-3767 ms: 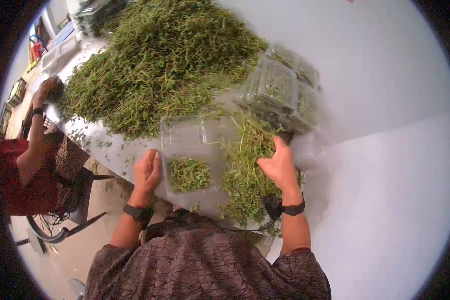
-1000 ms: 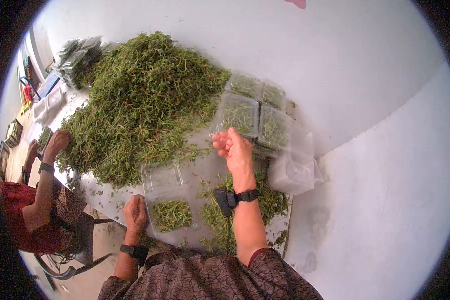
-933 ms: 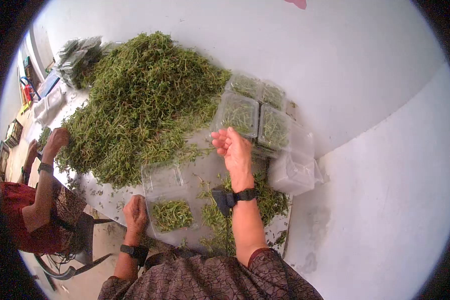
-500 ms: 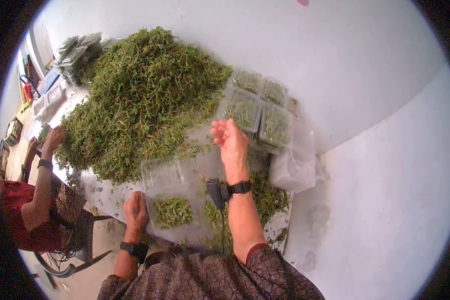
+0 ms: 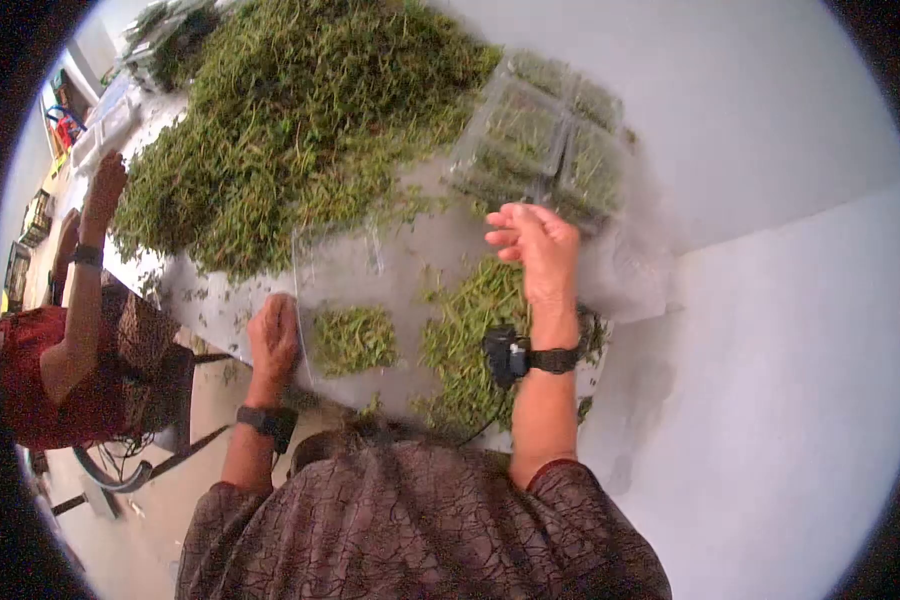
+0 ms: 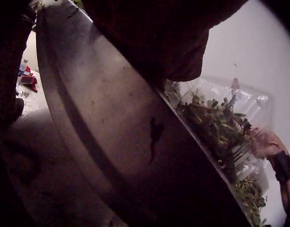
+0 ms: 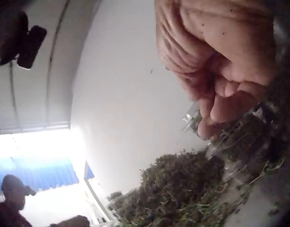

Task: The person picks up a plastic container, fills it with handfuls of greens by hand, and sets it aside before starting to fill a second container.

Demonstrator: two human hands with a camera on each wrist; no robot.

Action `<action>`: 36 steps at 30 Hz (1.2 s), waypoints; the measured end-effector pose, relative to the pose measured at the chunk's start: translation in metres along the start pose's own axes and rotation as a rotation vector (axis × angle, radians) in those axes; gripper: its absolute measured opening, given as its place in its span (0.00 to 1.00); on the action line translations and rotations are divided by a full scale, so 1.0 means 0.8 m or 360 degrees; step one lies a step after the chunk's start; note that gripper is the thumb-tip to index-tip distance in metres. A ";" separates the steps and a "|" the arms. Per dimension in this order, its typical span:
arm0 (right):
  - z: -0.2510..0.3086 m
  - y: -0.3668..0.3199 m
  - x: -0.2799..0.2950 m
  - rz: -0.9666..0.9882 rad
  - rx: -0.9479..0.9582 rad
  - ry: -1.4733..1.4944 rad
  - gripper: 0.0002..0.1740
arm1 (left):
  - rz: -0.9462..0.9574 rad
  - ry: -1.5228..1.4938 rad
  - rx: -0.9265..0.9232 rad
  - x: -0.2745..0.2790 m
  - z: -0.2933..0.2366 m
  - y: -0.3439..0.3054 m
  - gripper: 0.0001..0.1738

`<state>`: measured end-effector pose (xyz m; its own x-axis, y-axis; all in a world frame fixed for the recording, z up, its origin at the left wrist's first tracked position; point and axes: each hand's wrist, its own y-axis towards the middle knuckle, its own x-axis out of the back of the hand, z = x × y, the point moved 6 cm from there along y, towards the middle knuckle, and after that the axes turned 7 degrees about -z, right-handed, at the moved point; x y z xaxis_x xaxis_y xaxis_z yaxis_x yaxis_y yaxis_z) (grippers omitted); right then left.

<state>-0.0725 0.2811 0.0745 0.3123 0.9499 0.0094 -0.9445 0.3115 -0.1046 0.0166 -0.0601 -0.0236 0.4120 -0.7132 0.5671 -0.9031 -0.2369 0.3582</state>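
Note:
My left hand (image 5: pixel 273 335) rests with curled fingers at the left side of a clear plastic clamshell box (image 5: pixel 342 290). Its lid is folded back, and cut leafy greens (image 5: pixel 355 340) lie in the near half. The left wrist view shows this hand (image 6: pixel 168 33) as a dark shape over the table edge; its fingertips are hidden. My right hand (image 5: pixel 542 245) is raised, fingers loosely bent with nothing visible in them. It is above a small pile of greens (image 5: pixel 465 335) and just short of the stacked, filled boxes (image 5: pixel 515 135). The right wrist view shows its bent fingers (image 7: pixel 230 106).
A large heap of greens (image 5: pixel 310 120) covers the back of the table. More packed boxes (image 5: pixel 170 40) stand far left. Another person (image 5: pixel 65 330) sits left, hands at the heap. A whitish container stack (image 5: pixel 635 265) is at right, near the wall (image 5: pixel 750 130).
My right hand has left the loose greens and risen toward the stacked boxes. The left hand stays beside the open box. In the last half second the head view has shifted.

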 end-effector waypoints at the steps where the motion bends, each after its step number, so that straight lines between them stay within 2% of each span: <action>1: 0.002 -0.008 0.008 -0.0008 0.0048 -0.0097 0.15 | -0.0018 -0.0015 -0.0003 0.000 0.000 0.000 0.04; 2: -0.005 -0.014 0.017 -0.0017 0.0018 -0.0098 0.15 | -0.0033 -0.0026 -0.0021 0.001 -0.005 0.001 0.04; 4: -0.012 -0.026 0.035 -0.0018 0.0116 -0.0514 0.14 | -0.0033 -0.0086 -0.0019 -0.001 0.001 0.000 0.04; 5: -0.018 -0.031 0.043 -0.0026 0.0100 -0.0519 0.14 | -0.0053 -0.0152 -0.0024 -0.001 0.001 0.000 0.04; 6: -0.022 -0.039 0.050 -0.0024 0.0165 -0.0746 0.12 | -0.0024 -0.0170 0.0072 -0.002 0.003 -0.001 0.04; 8: -0.031 -0.050 0.063 -0.0043 0.0347 -0.1083 0.09 | -0.0019 -0.0087 0.0000 -0.002 0.001 -0.001 0.04; 10: -0.037 -0.063 0.074 -0.0081 0.0317 -0.1153 0.09 | -0.0024 -0.0011 -0.0079 -0.002 0.000 0.004 0.04; 13: -0.046 -0.081 0.080 -0.0095 0.0232 -0.1297 0.09 | 0.0012 -0.0013 0.0021 -0.003 0.001 0.000 0.04; 15: -0.043 -0.093 0.073 -0.0126 0.0423 -0.1552 0.08 | 0.0000 -0.0072 -0.0023 0.000 -0.007 0.003 0.04; 17: -0.039 -0.099 0.067 -0.0111 0.0391 -0.1616 0.07 | -0.0011 -0.0097 -0.0033 0.000 -0.012 0.008 0.04; 19: -0.027 -0.111 0.057 -0.0205 0.0519 -0.1683 0.08 | 0.0059 -0.0063 0.0142 0.003 -0.009 0.004 0.04; 20: -0.031 -0.112 0.057 -0.0237 0.0591 -0.1780 0.09 | -0.0037 -0.0090 0.0009 0.001 -0.006 0.006 0.04; 21: -0.032 -0.115 0.052 -0.0216 0.0586 -0.1763 0.09 | 0.0030 -0.0055 0.0097 0.001 0.000 0.004 0.04; 23: -0.032 -0.121 0.043 -0.0115 0.0437 -0.1910 0.09 | 0.0007 -0.0101 0.0044 0.000 0.003 0.004 0.04; 24: -0.038 -0.122 0.041 -0.0141 0.0592 -0.2032 0.10 | 0.0001 -0.0096 0.0056 -0.001 0.003 0.005 0.04; 27: -0.046 -0.123 0.038 -0.0250 0.0569 -0.2266 0.09 | 0.0034 -0.0128 0.0138 -0.001 0.009 0.001 0.04; 36: -0.047 -0.112 0.040 -0.0304 0.0647 -0.2391 0.08 | -0.0010 -0.0143 0.0025 -0.002 -0.001 0.004 0.02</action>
<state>0.0258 0.2825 0.0468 0.2759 -0.0265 0.9608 -0.9450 0.1753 0.2761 0.0132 -0.0590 -0.0224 0.4055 -0.7678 0.4959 -0.9028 -0.2513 0.3491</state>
